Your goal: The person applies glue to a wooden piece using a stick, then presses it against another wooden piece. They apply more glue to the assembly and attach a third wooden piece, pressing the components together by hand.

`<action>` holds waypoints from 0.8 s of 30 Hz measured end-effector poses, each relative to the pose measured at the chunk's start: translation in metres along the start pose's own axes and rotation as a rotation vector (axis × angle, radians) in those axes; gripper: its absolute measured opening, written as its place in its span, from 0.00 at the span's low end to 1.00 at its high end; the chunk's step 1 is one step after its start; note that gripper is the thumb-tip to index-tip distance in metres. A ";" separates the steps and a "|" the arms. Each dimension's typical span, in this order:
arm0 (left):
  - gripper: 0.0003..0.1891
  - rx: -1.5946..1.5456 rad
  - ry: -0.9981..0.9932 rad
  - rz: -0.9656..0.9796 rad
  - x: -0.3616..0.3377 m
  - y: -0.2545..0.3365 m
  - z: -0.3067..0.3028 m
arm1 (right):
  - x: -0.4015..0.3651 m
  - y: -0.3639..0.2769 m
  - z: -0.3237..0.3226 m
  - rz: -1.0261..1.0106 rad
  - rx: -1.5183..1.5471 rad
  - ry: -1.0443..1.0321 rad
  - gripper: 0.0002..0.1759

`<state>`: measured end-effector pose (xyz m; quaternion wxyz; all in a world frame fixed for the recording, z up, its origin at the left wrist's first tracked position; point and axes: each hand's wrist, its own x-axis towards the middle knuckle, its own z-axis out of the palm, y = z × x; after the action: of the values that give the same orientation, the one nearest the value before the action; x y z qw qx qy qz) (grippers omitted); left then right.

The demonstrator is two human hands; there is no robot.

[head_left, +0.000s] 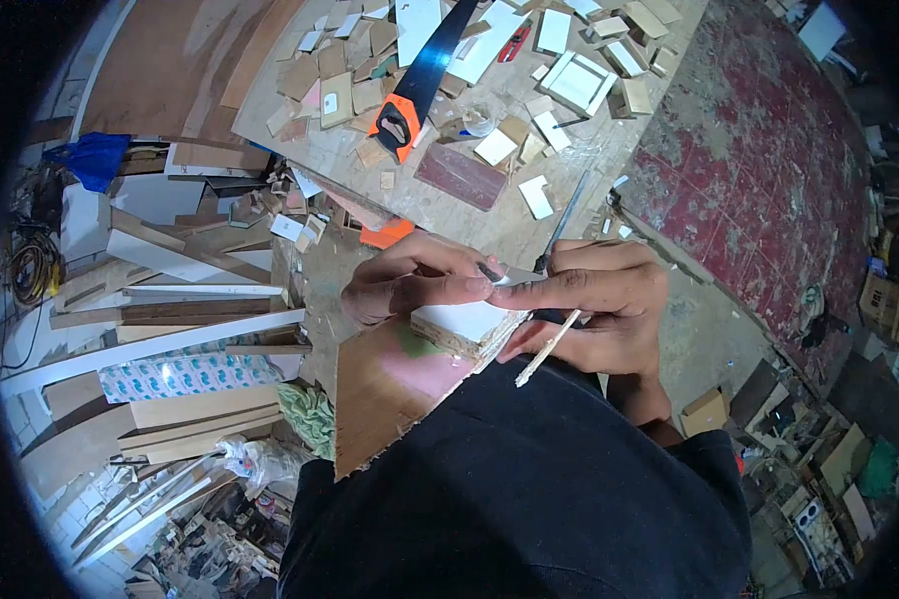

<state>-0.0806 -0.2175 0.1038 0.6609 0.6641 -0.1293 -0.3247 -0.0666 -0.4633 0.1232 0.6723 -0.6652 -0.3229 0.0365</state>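
Note:
A small white-faced chipboard piece [459,327] with rough, crumbly edges is between my two hands. My left hand [418,282] is closed on its far left side, thumb on top. My right hand [604,299] is closed at its right side, its thumb meeting the left one. Between the thumbs shows a small dark thing [489,272] that I cannot make out. A thin wood sliver [547,349] sticks out below my right fingers. Under the chipboard lies a brown board [385,399] with pink and green patches. Behind my right hand, a long metal rod-like tool [571,215] is partly hidden.
On the worktable [370,185] ahead lie a handsaw [402,120] with an orange-black handle, a red cutter [513,44], a brown sanding-type sheet [459,178] and many offcuts. Planks [160,344] are stacked at left. Another orange handle [388,234] shows below the table edge.

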 end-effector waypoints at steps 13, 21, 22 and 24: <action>0.20 0.191 -0.024 0.025 -0.003 0.012 0.006 | -0.001 0.001 0.000 -0.053 -0.012 -0.003 0.19; 0.16 0.232 0.016 0.418 -0.004 -0.007 0.006 | -0.003 -0.001 0.001 -0.018 0.018 -0.002 0.20; 0.15 0.328 -0.047 0.545 -0.002 -0.007 0.003 | -0.003 -0.001 0.001 -0.019 0.018 -0.003 0.20; 0.16 0.160 -0.003 0.351 -0.005 -0.006 0.008 | -0.003 -0.001 0.002 -0.023 0.019 0.001 0.20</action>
<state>-0.0907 -0.2205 0.0995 0.6522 0.6813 -0.2697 -0.1941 -0.0702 -0.4629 0.1232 0.6791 -0.6550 -0.3298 0.0317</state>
